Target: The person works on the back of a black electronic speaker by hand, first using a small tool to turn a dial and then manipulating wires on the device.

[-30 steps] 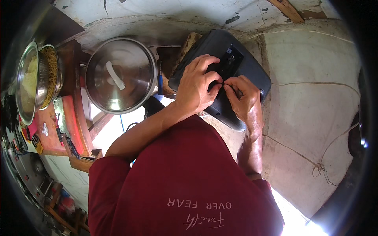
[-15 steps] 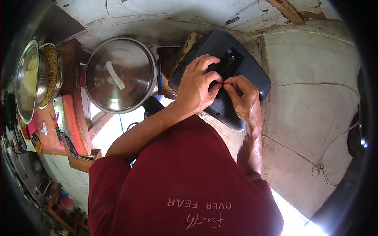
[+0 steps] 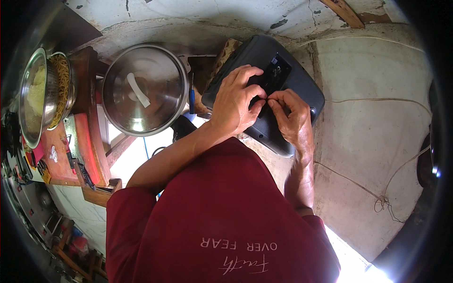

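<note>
A black, round-cornered case (image 3: 302, 78), probably a portable speaker, lies tilted against the wall in front of me. Set into its top is a glossy dark panel (image 3: 277, 70) with small fittings. My left hand (image 3: 234, 101) rests over the near-left part of the case, thumb and index finger pinched together at the panel's lower end. Opposite it, my right hand (image 3: 293, 118) pinches at the same spot, its fingertips almost touching the left ones. Whatever lies between the fingertips is too small and hidden to make out.
Left of the case stands a large steel pot with a lid (image 3: 160, 70) and a pale curved handle (image 3: 138, 90). Further left, a wooden table (image 3: 60, 165) bears a steel colander (image 3: 50, 96), noodles (image 3: 61, 87), a red board (image 3: 86, 141) and knives (image 3: 84, 172). Thin cords (image 3: 377, 100) hang along the right wall.
Almost nothing differs; my right-hand fingers have shifted very slightly while both hands keep their pinch at the panel's edge.
</note>
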### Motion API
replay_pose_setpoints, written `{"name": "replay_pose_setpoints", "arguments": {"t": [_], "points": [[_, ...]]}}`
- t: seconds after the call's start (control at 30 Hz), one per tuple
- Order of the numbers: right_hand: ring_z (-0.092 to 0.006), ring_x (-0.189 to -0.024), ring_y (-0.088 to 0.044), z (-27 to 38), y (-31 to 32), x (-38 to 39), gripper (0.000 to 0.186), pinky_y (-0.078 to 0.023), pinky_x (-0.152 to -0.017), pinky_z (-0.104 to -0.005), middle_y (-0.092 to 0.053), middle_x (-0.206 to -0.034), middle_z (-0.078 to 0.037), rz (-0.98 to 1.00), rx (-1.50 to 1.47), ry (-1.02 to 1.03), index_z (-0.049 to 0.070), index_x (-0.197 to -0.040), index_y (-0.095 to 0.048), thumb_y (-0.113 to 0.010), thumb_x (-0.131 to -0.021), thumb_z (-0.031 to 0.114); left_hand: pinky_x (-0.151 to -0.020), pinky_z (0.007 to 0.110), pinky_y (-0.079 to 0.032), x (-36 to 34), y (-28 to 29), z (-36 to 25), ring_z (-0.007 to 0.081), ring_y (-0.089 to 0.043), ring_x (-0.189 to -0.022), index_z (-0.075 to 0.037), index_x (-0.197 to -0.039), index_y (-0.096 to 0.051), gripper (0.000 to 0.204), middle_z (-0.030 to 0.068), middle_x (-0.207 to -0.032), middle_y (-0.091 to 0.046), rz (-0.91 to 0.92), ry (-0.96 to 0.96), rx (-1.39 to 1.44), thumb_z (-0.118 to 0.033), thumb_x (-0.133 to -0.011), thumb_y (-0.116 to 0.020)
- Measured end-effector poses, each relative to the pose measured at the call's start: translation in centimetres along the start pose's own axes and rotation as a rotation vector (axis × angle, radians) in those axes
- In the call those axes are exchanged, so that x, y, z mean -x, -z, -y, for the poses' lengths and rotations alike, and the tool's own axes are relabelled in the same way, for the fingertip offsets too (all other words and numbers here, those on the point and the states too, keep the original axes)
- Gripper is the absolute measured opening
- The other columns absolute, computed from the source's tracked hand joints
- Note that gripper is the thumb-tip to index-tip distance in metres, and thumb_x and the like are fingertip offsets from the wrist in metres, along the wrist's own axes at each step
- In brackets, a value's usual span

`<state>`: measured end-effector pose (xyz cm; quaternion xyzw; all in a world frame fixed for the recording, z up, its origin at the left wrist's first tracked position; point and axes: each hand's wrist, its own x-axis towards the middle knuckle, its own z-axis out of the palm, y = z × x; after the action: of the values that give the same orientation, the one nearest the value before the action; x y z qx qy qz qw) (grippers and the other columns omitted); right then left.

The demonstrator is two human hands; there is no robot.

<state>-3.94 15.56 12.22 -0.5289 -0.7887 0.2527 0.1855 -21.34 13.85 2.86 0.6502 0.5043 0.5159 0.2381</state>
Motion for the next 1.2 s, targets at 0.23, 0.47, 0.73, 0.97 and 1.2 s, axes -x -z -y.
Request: {"name": "replay_pose_setpoints", "arguments": {"t": [0.23, 0.47, 0.73, 0.97, 1.2], "points": [[-0.0253, -0.072, -0.065, -0.06, -0.12, -0.15, 0.007, -0.051, -0.066, -0.0391, -0.067, -0.085, -0.013, -0.015, 0.022, 0.012, -0.002, -0.103, -0.075, -0.076, -0.097, 0.000, -0.116, 0.049, -0.048, 0.02, 0.05, 0.04, 0.0359, -0.058, -0.141, -0.013, -0.091, -0.079, 0.016, 0.0072, -0.143, -0.065, 0.000, 0.000, 0.001, -0.008, -0.080, -0.090], [-0.0258, -0.073, -0.066, 0.26, -0.02, 0.06, 0.007, -0.051, -0.066, -0.0385, -0.067, -0.086, -0.014, 0.002, 0.024, 0.006, -0.002, -0.104, -0.075, -0.076, -0.097, 0.000, -0.116, 0.049, -0.048, 0.03, 0.05, 0.02, 0.0357, -0.058, -0.141, -0.013, -0.091, -0.079, 0.017, 0.0071, -0.143, -0.065, 0.003, 0.005, 0.004, -0.008, -0.080, -0.090], [-0.0270, -0.073, -0.066, 0.02, -0.30, 0.23, 0.008, -0.051, -0.065, -0.0388, -0.067, -0.087, -0.014, -0.016, 0.009, 0.033, -0.002, -0.104, -0.075, -0.077, -0.096, 0.000, -0.116, 0.050, -0.048, -0.08, 0.45, -0.19, 0.0367, -0.057, -0.141, -0.012, -0.094, -0.076, 0.023, 0.0086, -0.144, -0.064, 0.016, 0.008, 0.028, -0.007, -0.077, -0.091], [-0.0265, -0.072, -0.066, 0.22, -0.18, 0.09, 0.008, -0.051, -0.065, -0.0390, -0.067, -0.086, -0.014, -0.020, 0.035, 0.019, -0.001, -0.103, -0.075, -0.077, -0.096, 0.001, -0.115, 0.050, -0.048, -0.06, 0.35, -0.03, 0.0371, -0.058, -0.140, -0.012, -0.095, -0.075, 0.025, 0.0092, -0.145, -0.063, 0.013, -0.006, 0.016, -0.006, -0.076, -0.090], [-0.0256, -0.070, -0.064, -0.17, -0.29, -0.08, 0.007, -0.050, -0.064, -0.0390, -0.066, -0.085, -0.013, -0.037, 0.042, 0.024, -0.001, -0.103, -0.076, -0.077, -0.096, 0.001, -0.114, 0.050, -0.049, -0.07, 0.12, 0.09, 0.0375, -0.058, -0.139, -0.012, -0.094, -0.074, 0.025, 0.0097, -0.144, -0.063, -0.009, -0.021, 0.010, -0.006, -0.077, -0.091]]}}
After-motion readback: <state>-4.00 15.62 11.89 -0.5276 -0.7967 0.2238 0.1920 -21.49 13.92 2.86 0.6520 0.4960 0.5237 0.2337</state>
